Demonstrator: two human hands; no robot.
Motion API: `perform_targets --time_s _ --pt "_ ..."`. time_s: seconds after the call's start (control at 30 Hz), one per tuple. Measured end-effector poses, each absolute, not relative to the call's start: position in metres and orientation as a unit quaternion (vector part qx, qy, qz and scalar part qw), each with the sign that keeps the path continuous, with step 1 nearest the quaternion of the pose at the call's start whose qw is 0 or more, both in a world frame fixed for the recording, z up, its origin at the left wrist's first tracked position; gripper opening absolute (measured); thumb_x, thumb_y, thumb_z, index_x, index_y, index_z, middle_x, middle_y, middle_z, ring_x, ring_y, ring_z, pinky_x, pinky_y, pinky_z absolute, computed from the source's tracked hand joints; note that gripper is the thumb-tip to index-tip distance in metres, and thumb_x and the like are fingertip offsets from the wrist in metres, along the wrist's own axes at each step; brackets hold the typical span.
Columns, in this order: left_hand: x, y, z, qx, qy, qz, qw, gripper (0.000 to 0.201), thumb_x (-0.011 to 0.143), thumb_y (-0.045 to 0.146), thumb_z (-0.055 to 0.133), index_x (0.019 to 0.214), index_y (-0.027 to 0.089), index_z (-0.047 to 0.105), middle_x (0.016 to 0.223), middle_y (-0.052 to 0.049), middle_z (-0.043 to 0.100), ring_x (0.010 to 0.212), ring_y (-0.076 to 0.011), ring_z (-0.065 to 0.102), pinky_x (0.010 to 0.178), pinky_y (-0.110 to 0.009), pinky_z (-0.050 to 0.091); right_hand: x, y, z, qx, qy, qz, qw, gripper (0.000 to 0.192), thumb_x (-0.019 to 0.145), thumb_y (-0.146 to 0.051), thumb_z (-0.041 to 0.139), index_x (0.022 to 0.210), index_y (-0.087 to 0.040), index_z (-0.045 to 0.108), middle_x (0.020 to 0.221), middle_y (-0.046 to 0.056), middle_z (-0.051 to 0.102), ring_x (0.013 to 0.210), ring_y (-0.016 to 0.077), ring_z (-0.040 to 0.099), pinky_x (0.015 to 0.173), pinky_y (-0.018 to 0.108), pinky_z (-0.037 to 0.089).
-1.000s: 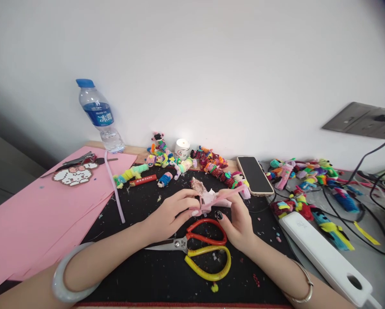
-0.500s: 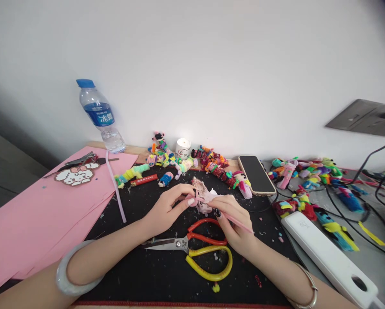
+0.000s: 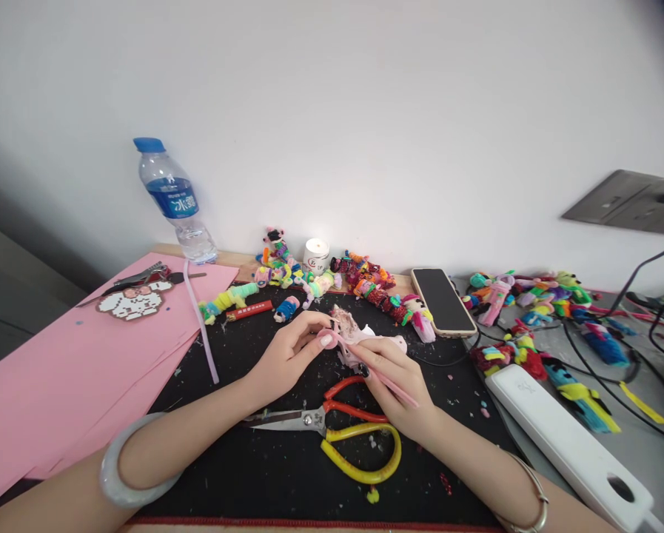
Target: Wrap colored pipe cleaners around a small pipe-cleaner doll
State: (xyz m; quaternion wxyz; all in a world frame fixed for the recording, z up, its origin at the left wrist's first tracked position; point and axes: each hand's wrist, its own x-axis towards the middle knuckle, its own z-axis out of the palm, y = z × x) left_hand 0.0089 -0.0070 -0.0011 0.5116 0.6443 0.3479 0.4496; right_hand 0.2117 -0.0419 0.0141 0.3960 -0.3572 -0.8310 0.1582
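Note:
My left hand (image 3: 287, 355) pinches a small pink and white pipe-cleaner figure (image 3: 349, 334) above the black mat (image 3: 265, 474). My right hand (image 3: 401, 381) holds a pink pipe cleaner (image 3: 390, 381) that runs from the figure down across its fingers. Both hands meet at the figure. Scissors (image 3: 337, 429) with one red and one yellow handle lie on the mat just below the hands.
Pink paper sheets (image 3: 59, 377) lie at the left with a pixel-bead figure (image 3: 130, 303) and a water bottle (image 3: 173, 200). Several colourful pipe-cleaner dolls (image 3: 365, 285) line the back. A phone (image 3: 441, 300), a white power strip (image 3: 565, 440) and black cables (image 3: 642, 326) are at the right.
My right hand has turned the pink pipe cleaner from pointing up-right to trailing down-right, and both hands shifted slightly up and left around the figure.

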Motion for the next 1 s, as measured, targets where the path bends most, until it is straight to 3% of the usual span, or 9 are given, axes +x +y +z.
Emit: perform_targets --time_s 0.27,0.5,0.8,1.0 --pt "0.011 -0.006 0.0 0.615 0.346 0.463 0.537 0.021 0.084 0.028 0.055 0.102 0.022 0.048 0.102 -0.004 0.056 0.099 -0.0162 0.057 0.09 -0.031 0.046 0.212 -0.043 0.015 -0.351 -0.84 0.166 0.38 0.04 0.086 -0.011 0.042 0.123 -0.022 0.055 0.106 0.009 0.062 0.098 0.0201 0.058 0.084 0.034 0.05" --pt "0.01 -0.009 -0.003 0.645 0.324 0.493 0.486 0.022 0.083 0.023 0.056 0.103 0.022 0.05 0.116 -0.007 0.056 0.108 -0.0183 0.055 0.094 -0.034 0.045 0.213 -0.043 0.01 -0.367 -0.836 0.115 0.392 0.036 0.086 -0.009 0.041 0.114 -0.02 0.06 0.101 0.01 0.064 0.094 0.0204 0.06 0.081 0.035 0.051" --pt "0.005 -0.015 -0.004 0.755 0.291 0.48 0.34 0.024 0.083 0.011 0.051 0.103 0.023 0.049 0.119 -0.011 0.055 0.116 -0.0223 0.049 0.098 -0.041 0.041 0.213 -0.041 0.007 -0.376 -0.845 0.077 0.373 0.024 0.089 -0.011 0.043 0.102 -0.02 0.062 0.082 0.008 0.067 0.074 0.0186 0.063 0.065 0.032 0.051" --pt "0.009 -0.018 -0.001 0.722 0.296 0.483 0.398 0.021 0.084 0.014 0.052 0.102 0.022 0.051 0.118 -0.009 0.054 0.111 -0.0203 0.053 0.094 -0.035 0.045 0.212 -0.042 0.007 -0.365 -0.857 0.051 0.36 0.023 0.088 -0.009 0.043 0.1 -0.017 0.061 0.069 0.005 0.064 0.061 0.0161 0.058 0.058 0.029 0.047"
